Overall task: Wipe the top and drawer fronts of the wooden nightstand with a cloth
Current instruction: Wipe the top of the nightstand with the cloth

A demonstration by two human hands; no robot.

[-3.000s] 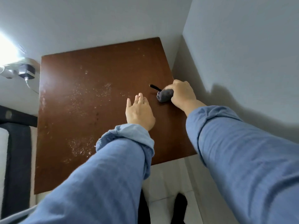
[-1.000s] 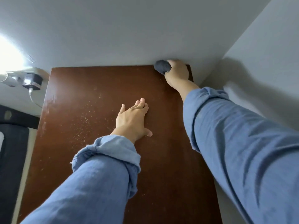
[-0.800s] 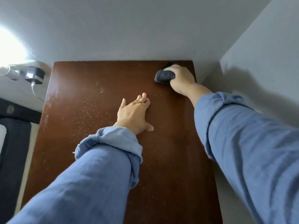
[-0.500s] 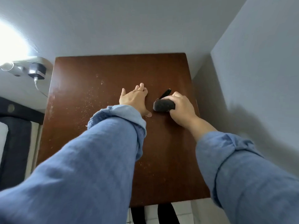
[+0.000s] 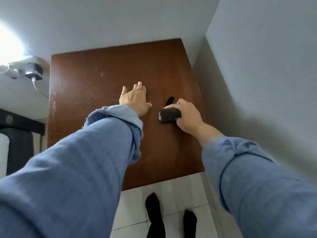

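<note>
Drawer fronts hidden; cloth [image 5: 169,114] part-covered

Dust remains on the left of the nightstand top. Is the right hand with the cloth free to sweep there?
Probably not directly: the left hand rests flat between the cloth and the dust.

A strong light source [image 5: 7,40] at the far left blows out to white and washes the wall around it. Its glare spreads as a pale sheen over the left part of the counter [image 5: 72,79], where fine specks show clearly. The right wall [image 5: 257,66] carries a soft, broad shadow low down. The wide-angle lens bends the edges, swelling the near sleeves [image 5: 68,186], which look soft and slightly blurred.
</note>
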